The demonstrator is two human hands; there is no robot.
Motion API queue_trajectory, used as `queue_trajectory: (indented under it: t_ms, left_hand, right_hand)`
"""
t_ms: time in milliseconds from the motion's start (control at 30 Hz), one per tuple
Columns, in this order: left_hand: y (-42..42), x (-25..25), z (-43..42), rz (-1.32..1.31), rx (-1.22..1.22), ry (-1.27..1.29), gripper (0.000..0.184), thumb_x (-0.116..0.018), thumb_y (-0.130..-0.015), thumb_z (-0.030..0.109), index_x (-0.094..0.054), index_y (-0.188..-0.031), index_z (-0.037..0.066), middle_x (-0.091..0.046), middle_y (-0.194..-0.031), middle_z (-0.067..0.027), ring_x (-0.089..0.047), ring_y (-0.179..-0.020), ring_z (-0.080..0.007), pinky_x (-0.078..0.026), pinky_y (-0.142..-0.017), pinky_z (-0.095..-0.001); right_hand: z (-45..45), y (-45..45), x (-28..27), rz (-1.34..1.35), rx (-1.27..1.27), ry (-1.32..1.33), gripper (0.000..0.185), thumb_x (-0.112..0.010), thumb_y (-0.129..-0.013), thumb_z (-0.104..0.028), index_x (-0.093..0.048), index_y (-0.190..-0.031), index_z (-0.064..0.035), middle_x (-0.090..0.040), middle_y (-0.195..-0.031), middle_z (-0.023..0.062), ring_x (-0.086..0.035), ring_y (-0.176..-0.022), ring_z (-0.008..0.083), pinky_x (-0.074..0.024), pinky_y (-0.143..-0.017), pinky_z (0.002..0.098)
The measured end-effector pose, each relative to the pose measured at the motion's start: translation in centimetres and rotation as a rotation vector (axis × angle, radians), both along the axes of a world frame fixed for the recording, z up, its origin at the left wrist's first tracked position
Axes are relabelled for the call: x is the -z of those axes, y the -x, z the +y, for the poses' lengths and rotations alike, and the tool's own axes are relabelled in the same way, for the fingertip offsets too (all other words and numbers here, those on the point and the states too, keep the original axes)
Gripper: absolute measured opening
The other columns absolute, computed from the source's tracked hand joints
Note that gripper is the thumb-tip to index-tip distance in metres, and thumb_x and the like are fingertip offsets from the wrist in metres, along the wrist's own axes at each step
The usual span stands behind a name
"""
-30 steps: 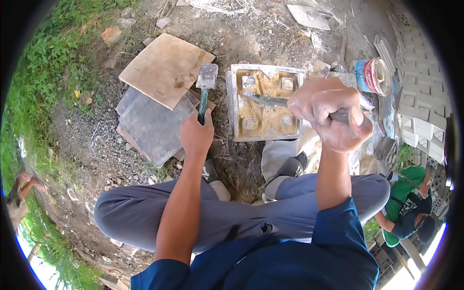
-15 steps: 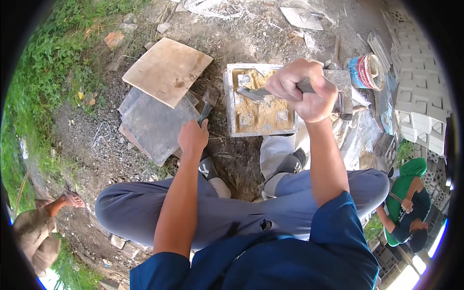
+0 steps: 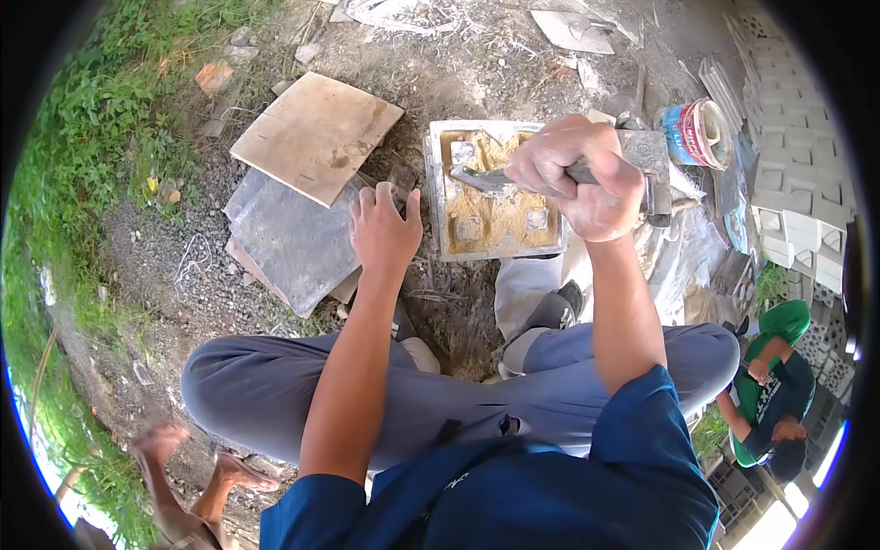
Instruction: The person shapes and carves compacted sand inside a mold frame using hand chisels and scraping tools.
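Left hand [image 3: 385, 229] opened — near tray edge [image 3: 434, 202], ground [image 3: 421, 242] between

left hand [image 3: 385, 229] opened off the hammer [image 3: 401, 176], another person's feet [image 3: 160, 443] farther into view

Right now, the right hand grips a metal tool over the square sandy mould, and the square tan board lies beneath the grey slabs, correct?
No: the tan board lies on the grey slabs, the head view shows; the right hand grips the tool.
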State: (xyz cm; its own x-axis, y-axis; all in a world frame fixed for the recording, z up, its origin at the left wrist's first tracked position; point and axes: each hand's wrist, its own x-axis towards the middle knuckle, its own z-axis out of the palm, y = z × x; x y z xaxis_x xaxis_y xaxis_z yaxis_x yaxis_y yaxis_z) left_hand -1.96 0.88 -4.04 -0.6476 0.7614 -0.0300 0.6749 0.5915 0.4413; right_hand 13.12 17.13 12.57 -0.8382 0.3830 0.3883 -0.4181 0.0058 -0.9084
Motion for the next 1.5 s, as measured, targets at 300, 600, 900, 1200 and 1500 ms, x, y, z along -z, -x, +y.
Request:
queue_trajectory:
  t_ms: [300, 600, 900, 1200, 1500]
  left_hand:
    - [-0.2, -0.2, 1.3, -0.048, -0.021, -0.054, 0.039, -0.064, -0.094, 0.043, -0.066, -0.103, 0.005, -0.065, -0.106, -0.0164, -0.060, -0.104, -0.0387, -0.050, -0.087, -0.0487]
    - [-0.1, 0.1, 1.5, -0.097, -0.026, -0.065, 0.038, -0.064, -0.094, 0.042, -0.066, -0.102, 0.005, -0.066, -0.104, -0.0160, -0.061, -0.101, -0.0383, -0.050, -0.086, -0.0480]
    - [0.0, -0.2, 1.4, -0.171, -0.050, -0.075, 0.039, -0.062, -0.095, 0.043, -0.065, -0.103, 0.004, -0.063, -0.104, -0.0170, -0.059, -0.103, -0.0386, -0.050, -0.084, -0.0500]
    - [0.0, -0.4, 1.4, -0.201, -0.054, -0.078, 0.040, -0.061, -0.095, 0.044, -0.065, -0.100, 0.004, -0.063, -0.102, -0.0167, -0.059, -0.101, -0.0385, -0.050, -0.084, -0.0497]
    - [0.0, -0.1, 1.9, -0.213, -0.067, -0.095, 0.040, -0.062, -0.095, 0.045, -0.065, -0.100, 0.005, -0.063, -0.101, -0.0169, -0.059, -0.100, -0.0390, -0.050, -0.084, -0.0497]
  right_hand:
    - [-0.1, 0.0, -0.6, -0.081, 0.092, 0.002, 0.064, -0.042, -0.094, -0.055, -0.025, -0.052, -0.0103, -0.020, -0.046, -0.0008, -0.018, -0.041, 0.0122, -0.0125, -0.042, 0.0302]
    - [0.2, -0.6, -0.8, -0.091, 0.062, 0.184, 0.065, -0.046, -0.091, -0.060, -0.027, -0.054, -0.0106, -0.026, -0.050, -0.0017, -0.020, -0.046, 0.0116, -0.0165, -0.047, 0.0300]
    - [-0.4, -0.1, 0.5, 0.027, 0.085, 0.223, 0.054, -0.039, -0.094, -0.046, -0.025, -0.056, -0.0104, -0.025, -0.052, -0.0001, -0.022, -0.048, 0.0125, -0.0176, -0.049, 0.0303]
    - [-1.1, 2.4, 0.4, -0.069, 0.287, 0.224, 0.061, -0.034, -0.099, -0.054, -0.026, -0.056, -0.0117, -0.025, -0.050, -0.0023, -0.022, -0.047, 0.0112, -0.0171, -0.047, 0.0308]
    - [-0.6, 7.1, -1.1, -0.145, 0.667, 0.156, 0.052, -0.032, -0.101, -0.036, -0.024, -0.057, -0.0103, -0.030, -0.049, -0.0007, -0.026, -0.045, 0.0095, -0.0183, -0.043, 0.0288]
